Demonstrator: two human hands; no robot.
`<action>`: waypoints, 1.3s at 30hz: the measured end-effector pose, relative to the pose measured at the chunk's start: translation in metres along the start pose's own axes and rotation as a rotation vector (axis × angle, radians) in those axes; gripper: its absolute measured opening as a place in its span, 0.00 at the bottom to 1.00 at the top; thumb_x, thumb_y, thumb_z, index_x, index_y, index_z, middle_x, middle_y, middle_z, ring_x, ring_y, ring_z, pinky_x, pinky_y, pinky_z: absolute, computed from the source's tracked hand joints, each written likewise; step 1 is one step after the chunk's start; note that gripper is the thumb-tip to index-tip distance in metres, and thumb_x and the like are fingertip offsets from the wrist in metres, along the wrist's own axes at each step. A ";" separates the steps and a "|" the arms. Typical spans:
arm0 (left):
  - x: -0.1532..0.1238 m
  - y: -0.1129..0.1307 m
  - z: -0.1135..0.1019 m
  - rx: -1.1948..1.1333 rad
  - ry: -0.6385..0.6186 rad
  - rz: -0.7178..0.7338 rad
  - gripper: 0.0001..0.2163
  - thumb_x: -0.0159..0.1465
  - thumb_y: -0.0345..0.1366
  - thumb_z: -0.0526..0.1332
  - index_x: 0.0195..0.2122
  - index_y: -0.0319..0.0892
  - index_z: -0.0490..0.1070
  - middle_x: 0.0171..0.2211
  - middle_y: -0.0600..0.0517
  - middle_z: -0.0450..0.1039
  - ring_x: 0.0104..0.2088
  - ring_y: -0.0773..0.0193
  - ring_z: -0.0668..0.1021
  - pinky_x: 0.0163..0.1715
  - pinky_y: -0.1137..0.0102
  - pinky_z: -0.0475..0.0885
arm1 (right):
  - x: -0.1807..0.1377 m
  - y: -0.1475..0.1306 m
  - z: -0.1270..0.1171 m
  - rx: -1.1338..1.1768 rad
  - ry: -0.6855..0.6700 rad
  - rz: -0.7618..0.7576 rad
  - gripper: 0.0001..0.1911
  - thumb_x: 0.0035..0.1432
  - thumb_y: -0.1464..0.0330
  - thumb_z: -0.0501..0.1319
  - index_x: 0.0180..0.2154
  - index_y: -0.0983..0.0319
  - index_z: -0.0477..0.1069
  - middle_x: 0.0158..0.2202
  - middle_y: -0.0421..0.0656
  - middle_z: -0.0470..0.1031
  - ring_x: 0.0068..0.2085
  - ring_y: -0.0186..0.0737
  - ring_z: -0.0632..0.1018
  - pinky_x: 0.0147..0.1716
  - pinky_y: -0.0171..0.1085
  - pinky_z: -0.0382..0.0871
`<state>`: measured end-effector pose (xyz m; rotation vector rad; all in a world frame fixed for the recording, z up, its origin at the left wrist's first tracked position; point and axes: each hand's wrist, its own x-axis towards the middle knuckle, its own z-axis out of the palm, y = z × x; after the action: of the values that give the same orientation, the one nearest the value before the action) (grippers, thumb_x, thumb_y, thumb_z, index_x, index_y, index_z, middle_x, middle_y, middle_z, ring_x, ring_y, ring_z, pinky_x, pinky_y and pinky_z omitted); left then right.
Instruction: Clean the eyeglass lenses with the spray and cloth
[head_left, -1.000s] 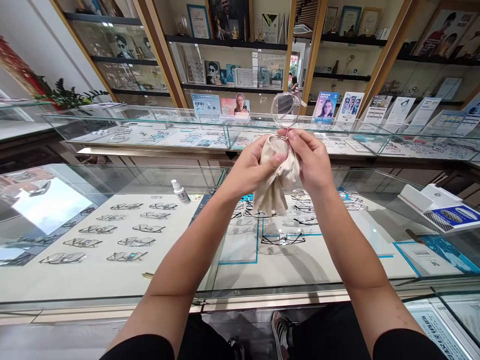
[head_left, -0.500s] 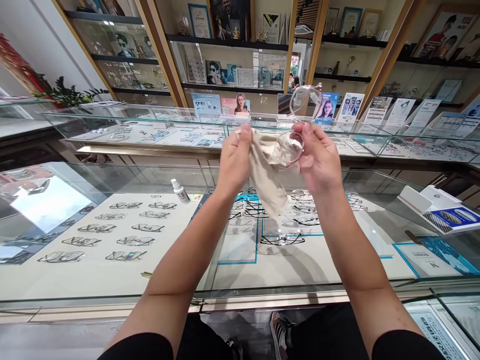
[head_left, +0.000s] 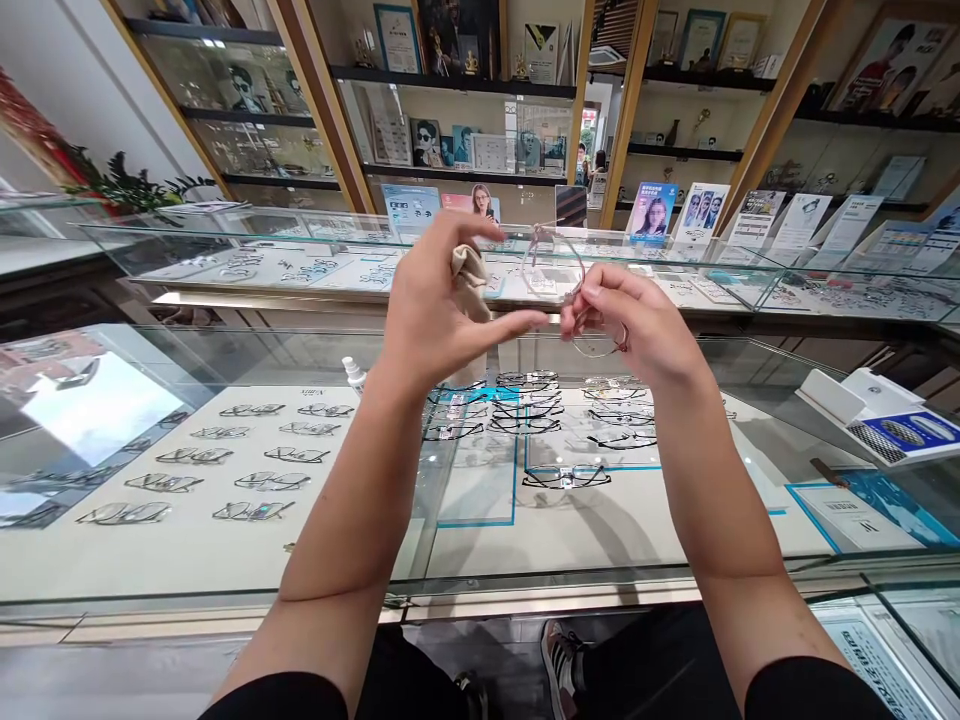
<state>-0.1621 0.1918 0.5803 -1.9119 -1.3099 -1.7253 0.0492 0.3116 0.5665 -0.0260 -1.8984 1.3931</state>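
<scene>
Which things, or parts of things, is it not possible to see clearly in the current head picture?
All in the head view:
- Cloth: partly hidden by the left hand, which holds it.
- Glasses: the pinched part is covered by the fingers of the right hand.
- White bottle: lower part behind the left forearm.
- Printed sheet: cut off by the bottom edge.
- Small eyeglass frames farther back: too small for details.

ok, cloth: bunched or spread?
Bunched: the cloth shows as a crumpled wad in the left hand, which hides part of it.
</scene>
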 end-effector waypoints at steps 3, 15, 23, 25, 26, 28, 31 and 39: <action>0.002 0.003 0.000 0.072 -0.084 0.089 0.39 0.45 0.66 0.81 0.53 0.49 0.79 0.53 0.43 0.79 0.55 0.45 0.79 0.57 0.55 0.75 | -0.003 -0.005 -0.001 -0.029 -0.081 0.035 0.19 0.66 0.52 0.70 0.32 0.57 0.71 0.32 0.40 0.79 0.35 0.39 0.81 0.39 0.41 0.78; -0.002 0.028 0.002 -0.012 -0.080 0.023 0.27 0.48 0.55 0.84 0.45 0.49 0.83 0.47 0.44 0.78 0.54 0.45 0.79 0.56 0.56 0.77 | -0.017 -0.023 0.006 -0.062 -0.095 0.045 0.17 0.70 0.56 0.67 0.31 0.57 0.69 0.28 0.40 0.77 0.32 0.39 0.79 0.36 0.41 0.77; -0.004 0.027 -0.004 0.068 0.019 0.164 0.30 0.47 0.57 0.84 0.48 0.53 0.82 0.48 0.45 0.79 0.56 0.42 0.79 0.60 0.48 0.77 | -0.014 -0.020 -0.008 -0.053 0.464 -0.278 0.04 0.70 0.62 0.66 0.43 0.54 0.78 0.25 0.36 0.69 0.26 0.36 0.72 0.26 0.38 0.67; -0.005 0.028 -0.006 0.100 0.075 0.186 0.31 0.46 0.58 0.84 0.49 0.55 0.82 0.48 0.46 0.79 0.56 0.42 0.79 0.59 0.47 0.78 | -0.011 -0.016 -0.017 -0.029 0.524 -0.339 0.03 0.70 0.62 0.66 0.41 0.53 0.77 0.22 0.35 0.63 0.22 0.34 0.65 0.22 0.38 0.58; -0.006 0.029 -0.007 0.114 0.099 0.197 0.31 0.47 0.58 0.83 0.49 0.55 0.82 0.48 0.46 0.80 0.56 0.42 0.79 0.59 0.47 0.78 | -0.010 -0.013 -0.020 -0.018 0.513 -0.343 0.05 0.70 0.61 0.67 0.40 0.53 0.76 0.22 0.34 0.61 0.21 0.34 0.62 0.21 0.39 0.55; -0.008 0.032 -0.007 0.124 0.143 0.214 0.30 0.50 0.58 0.82 0.51 0.54 0.82 0.49 0.46 0.80 0.55 0.42 0.79 0.58 0.47 0.79 | -0.007 -0.007 -0.025 -0.027 0.462 -0.333 0.12 0.71 0.54 0.67 0.38 0.52 0.71 0.23 0.34 0.58 0.21 0.35 0.58 0.21 0.39 0.53; -0.010 0.034 -0.005 0.106 0.188 0.215 0.28 0.54 0.57 0.81 0.52 0.53 0.81 0.51 0.46 0.79 0.53 0.44 0.80 0.56 0.49 0.79 | -0.005 0.000 -0.025 -0.086 0.453 -0.318 0.23 0.71 0.44 0.64 0.35 0.53 0.65 0.24 0.35 0.56 0.22 0.36 0.56 0.22 0.40 0.50; -0.010 0.026 0.008 0.069 0.266 0.153 0.30 0.54 0.61 0.79 0.55 0.56 0.78 0.53 0.46 0.77 0.58 0.44 0.78 0.58 0.49 0.77 | -0.008 -0.012 -0.009 -0.189 0.513 -0.383 0.38 0.71 0.37 0.57 0.20 0.56 0.55 0.19 0.38 0.52 0.21 0.36 0.57 0.25 0.43 0.50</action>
<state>-0.1364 0.1783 0.5788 -1.6321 -1.0818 -1.7604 0.0647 0.3110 0.5727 -0.0972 -1.4975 0.8461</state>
